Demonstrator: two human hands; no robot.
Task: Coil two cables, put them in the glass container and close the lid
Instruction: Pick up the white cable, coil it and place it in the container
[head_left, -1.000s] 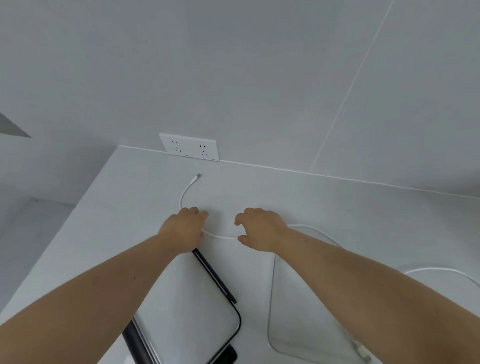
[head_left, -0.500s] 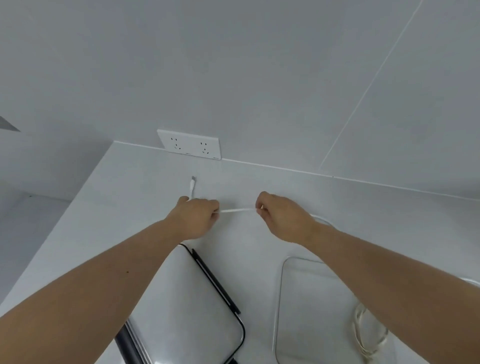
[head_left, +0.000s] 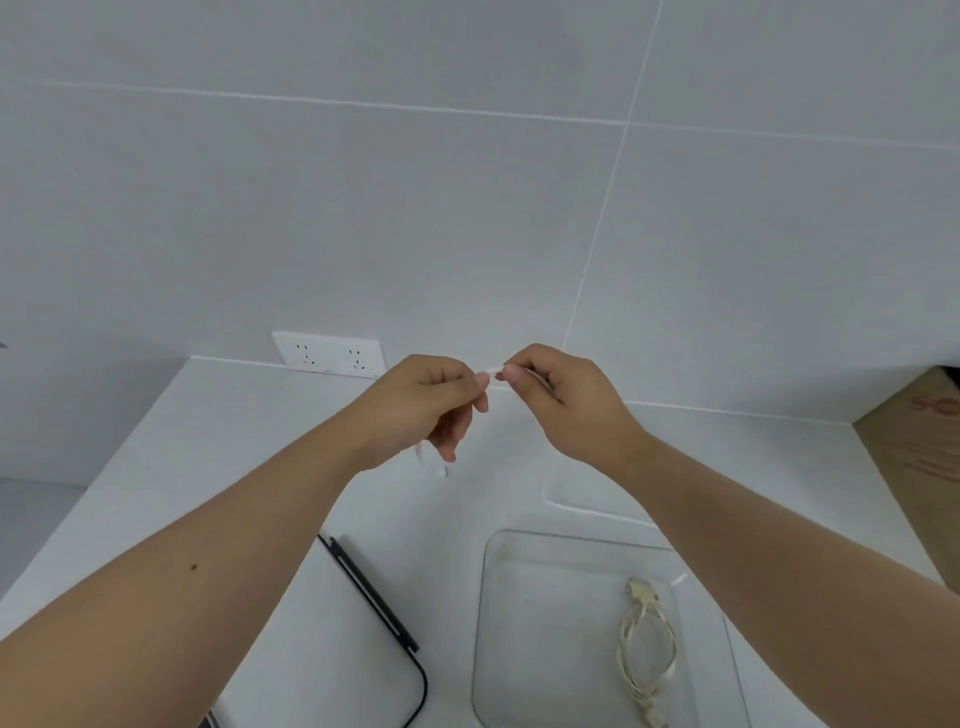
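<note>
- Now, 2nd cable (head_left: 494, 370) is pinched at a short white stretch between both hands, raised above the worktop (head_left: 156, 467); axis of that bit runs left-right, hand to hand.
- Left hand (head_left: 423, 397): thumb + forefinger fingers (head_left: 482, 380) clamped on cable; other digits curled below.
- Right hand (head_left: 558, 397): fingers (head_left: 511, 371) likewise clamped on it, just beside the left ones.
- Rest of cable is seen as a faint white line (head_left: 597, 512) on worktop below/behind right wrist; judged to trail from right-hand side, so slack would be fed from there.
- Glass container (head_left: 488, 613) lies well below the fingers, nearer right arm; 1st cable (head_left: 647, 652), coiled, is already inside.
- Lid (head_left: 332, 639) lies below left arm, off.
</note>
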